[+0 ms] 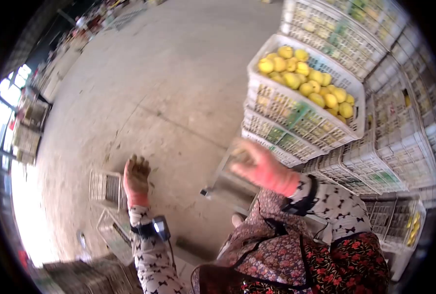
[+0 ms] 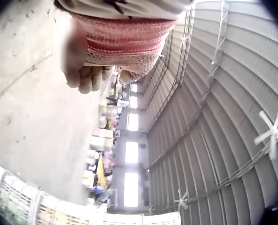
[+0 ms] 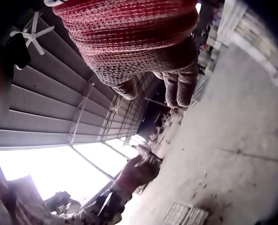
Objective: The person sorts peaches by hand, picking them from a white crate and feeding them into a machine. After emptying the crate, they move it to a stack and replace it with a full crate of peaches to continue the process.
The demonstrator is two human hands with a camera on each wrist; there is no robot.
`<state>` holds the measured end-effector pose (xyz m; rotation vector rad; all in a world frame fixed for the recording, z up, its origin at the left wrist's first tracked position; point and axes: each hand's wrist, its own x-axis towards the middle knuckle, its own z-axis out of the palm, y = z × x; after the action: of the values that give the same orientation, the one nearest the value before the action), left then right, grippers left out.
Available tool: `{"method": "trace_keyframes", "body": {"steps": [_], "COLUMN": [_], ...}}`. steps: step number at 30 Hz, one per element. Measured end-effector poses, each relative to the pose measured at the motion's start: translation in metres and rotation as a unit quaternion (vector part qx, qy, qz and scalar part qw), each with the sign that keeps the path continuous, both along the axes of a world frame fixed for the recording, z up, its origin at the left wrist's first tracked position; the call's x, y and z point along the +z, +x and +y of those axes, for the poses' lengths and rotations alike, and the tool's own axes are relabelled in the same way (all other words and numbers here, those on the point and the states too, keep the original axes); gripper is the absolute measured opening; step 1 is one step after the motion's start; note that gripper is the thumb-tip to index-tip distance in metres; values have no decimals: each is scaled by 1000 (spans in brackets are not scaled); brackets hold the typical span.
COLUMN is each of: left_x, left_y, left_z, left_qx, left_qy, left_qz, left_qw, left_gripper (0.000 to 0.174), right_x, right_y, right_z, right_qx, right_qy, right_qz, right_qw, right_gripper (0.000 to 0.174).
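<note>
My left hand (image 1: 136, 180), in a pink-cuffed knit glove, is raised over the floor with its fingers loosely bent and nothing in them. The left wrist view also shows the left hand (image 2: 113, 56) without any object. My right hand (image 1: 261, 165), gloved alike and blurred, hovers beside the stacked crates, its fingers loosely bent. Nothing sits in the right hand (image 3: 148, 65) in its wrist view either. Closest to it is a white plastic crate (image 1: 296, 105) filled with round yellow fruit (image 1: 306, 81), on top of a short stack.
More white crates (image 1: 391, 132) rise in tall stacks at the right. A low metal frame (image 1: 227, 181) stands on the floor under the right hand. Small crates (image 1: 106, 188) lie by the left arm. Concrete floor (image 1: 178, 73) stretches ahead.
</note>
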<state>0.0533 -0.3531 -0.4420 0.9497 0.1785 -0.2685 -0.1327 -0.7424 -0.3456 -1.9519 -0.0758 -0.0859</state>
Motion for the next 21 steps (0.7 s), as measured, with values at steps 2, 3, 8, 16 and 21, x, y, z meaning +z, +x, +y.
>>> {"method": "trace_keyframes", "body": {"steps": [2, 3, 8, 16, 21], "left_x": [-5, -4, 15, 5, -18], "left_y": [16, 32, 89, 146, 187], "left_z": [-30, -52, -176, -431, -482], "left_qx": [-71, -86, -182, -305, -396], "left_qy": [80, 116, 288, 311, 446], "left_qz": [-19, -24, -150, -156, -178], "left_qw": [994, 989, 928, 886, 783], "left_gripper": [37, 40, 53, 56, 56], "right_x": [24, 12, -43, -99, -61], "right_y": [-20, -30, -83, -127, -120], "right_z": [-108, -163, -340, -420, -417], "right_qx": [-191, -312, -583, -557, -487], "right_qy": [4, -83, -360, 165, 424], "right_qz": [-13, -72, 34, 83, 102], "right_qw": [982, 944, 727, 810, 757], "right_gripper": [60, 58, 65, 36, 35]}}
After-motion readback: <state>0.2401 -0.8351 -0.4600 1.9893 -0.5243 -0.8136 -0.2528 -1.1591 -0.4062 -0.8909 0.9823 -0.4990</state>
